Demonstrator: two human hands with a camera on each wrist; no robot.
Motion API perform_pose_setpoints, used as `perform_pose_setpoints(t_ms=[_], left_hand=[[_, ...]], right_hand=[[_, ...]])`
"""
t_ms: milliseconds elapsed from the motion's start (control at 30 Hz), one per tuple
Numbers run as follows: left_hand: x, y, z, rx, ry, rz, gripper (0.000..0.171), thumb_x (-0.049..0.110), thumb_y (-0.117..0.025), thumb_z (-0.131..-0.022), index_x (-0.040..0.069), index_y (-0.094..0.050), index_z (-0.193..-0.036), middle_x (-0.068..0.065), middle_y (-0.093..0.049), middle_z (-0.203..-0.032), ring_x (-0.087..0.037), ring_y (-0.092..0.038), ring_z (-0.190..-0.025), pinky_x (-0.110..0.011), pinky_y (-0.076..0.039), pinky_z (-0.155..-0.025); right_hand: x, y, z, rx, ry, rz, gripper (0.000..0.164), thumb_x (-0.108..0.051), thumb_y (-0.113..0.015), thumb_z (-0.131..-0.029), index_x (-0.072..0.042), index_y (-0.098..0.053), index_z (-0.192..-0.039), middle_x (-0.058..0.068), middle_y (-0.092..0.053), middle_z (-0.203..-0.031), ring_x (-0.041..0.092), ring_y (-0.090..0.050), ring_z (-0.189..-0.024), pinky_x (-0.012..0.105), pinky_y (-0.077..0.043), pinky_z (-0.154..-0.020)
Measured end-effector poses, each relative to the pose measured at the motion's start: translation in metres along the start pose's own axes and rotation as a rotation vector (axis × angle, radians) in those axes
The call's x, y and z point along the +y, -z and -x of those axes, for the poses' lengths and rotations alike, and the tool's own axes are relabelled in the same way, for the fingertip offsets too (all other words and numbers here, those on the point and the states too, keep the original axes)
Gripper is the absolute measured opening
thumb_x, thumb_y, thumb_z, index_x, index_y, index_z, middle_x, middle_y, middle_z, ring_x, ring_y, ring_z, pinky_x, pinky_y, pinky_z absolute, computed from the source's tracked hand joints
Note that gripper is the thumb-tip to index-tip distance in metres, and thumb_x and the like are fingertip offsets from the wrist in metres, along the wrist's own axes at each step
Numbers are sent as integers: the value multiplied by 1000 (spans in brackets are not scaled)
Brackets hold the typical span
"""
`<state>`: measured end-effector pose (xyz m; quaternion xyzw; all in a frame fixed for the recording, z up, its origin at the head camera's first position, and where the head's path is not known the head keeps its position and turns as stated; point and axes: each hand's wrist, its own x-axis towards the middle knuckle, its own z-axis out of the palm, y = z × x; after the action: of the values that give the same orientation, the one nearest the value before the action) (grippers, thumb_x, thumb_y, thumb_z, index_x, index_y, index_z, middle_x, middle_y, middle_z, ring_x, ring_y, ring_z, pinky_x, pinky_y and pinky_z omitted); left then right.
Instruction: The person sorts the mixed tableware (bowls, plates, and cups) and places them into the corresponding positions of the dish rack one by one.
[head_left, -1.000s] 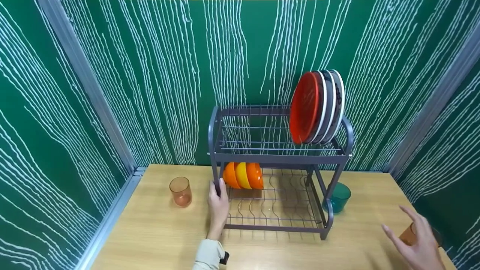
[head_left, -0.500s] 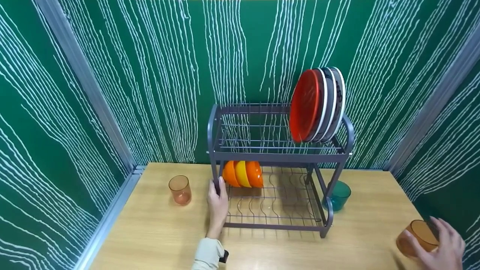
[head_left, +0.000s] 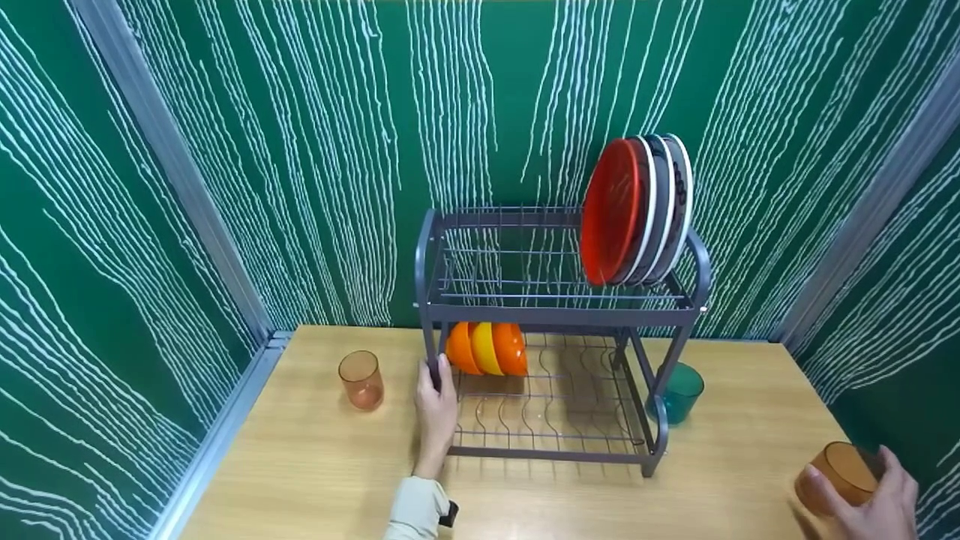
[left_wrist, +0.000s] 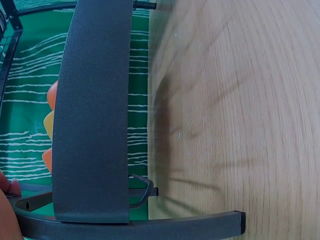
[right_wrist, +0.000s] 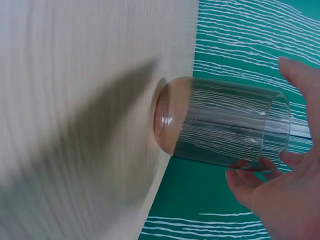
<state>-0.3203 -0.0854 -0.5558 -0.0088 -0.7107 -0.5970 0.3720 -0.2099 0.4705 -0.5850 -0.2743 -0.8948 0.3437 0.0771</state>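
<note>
My left hand [head_left: 436, 405] grips the front left post of a two-tier dark grey dish rack [head_left: 559, 315]. In the left wrist view, part of that hand shows at the lower left beside the rack's frame [left_wrist: 92, 115]. At the right of the table, my right hand [head_left: 877, 499] is around the upper part of an upright orange see-through cup [head_left: 832, 480]. The right wrist view shows this cup [right_wrist: 220, 122] standing on the table; fingertips [right_wrist: 240, 185] lie at one side of it, and the digit on the other side is apart from the glass.
Orange and yellow bowls [head_left: 487, 349] stand in the lower tier. A red plate [head_left: 609, 214] and several white-rimmed plates [head_left: 679, 210] stand on the upper tier's right. A second orange cup [head_left: 361, 381] is left of the rack, a green cup [head_left: 681, 394] right. Green walls enclose the table.
My right hand has moved right and come around the orange cup, which it partly covered earlier. My left hand has stayed on the rack's post.
</note>
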Motion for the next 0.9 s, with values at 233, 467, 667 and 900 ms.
perform_pose_setpoints(t_ms=[233, 467, 667, 900], left_hand=[[0, 0, -1, -15, 14, 28, 16, 24, -49, -100, 10, -51, -91, 1, -41, -70, -13, -41, -60, -27, -36, -51], [2, -1, 0, -24, 14, 20, 17, 24, -49, -100, 10, -52, -92, 1, -40, -69, -14, -39, -60, -27, -35, -51], [5, 2, 0, -18, 17, 21, 15, 22, -50, -99, 9, -52, -92, 1, -40, -70, -14, -40, -63, -27, -34, -53], [28, 6, 2, -8, -9, 37, 10, 11, -51, -98, 1, -54, -96, -3, -43, -72, -13, -42, -65, -27, -36, -54]], right_hand=[[3, -4, -11, -74, -82, -56, 126, -69, -64, -73, -2, 13, -147, 29, 14, -148, 53, -12, -122, 69, -20, -101], [8, -8, -18, -97, -164, -99, 129, -67, -71, -68, -7, 8, -150, 31, 10, -148, 53, -17, -120, 69, -26, -98], [4, -14, -20, -50, -124, -94, 122, -57, -74, -72, -3, 4, -149, 34, -2, -148, 50, -20, -122, 66, -29, -99], [-2, -15, -15, -16, -84, -67, 117, -61, -66, -76, 0, 2, -149, 35, -10, -144, 49, -22, -122, 65, -31, -99]])
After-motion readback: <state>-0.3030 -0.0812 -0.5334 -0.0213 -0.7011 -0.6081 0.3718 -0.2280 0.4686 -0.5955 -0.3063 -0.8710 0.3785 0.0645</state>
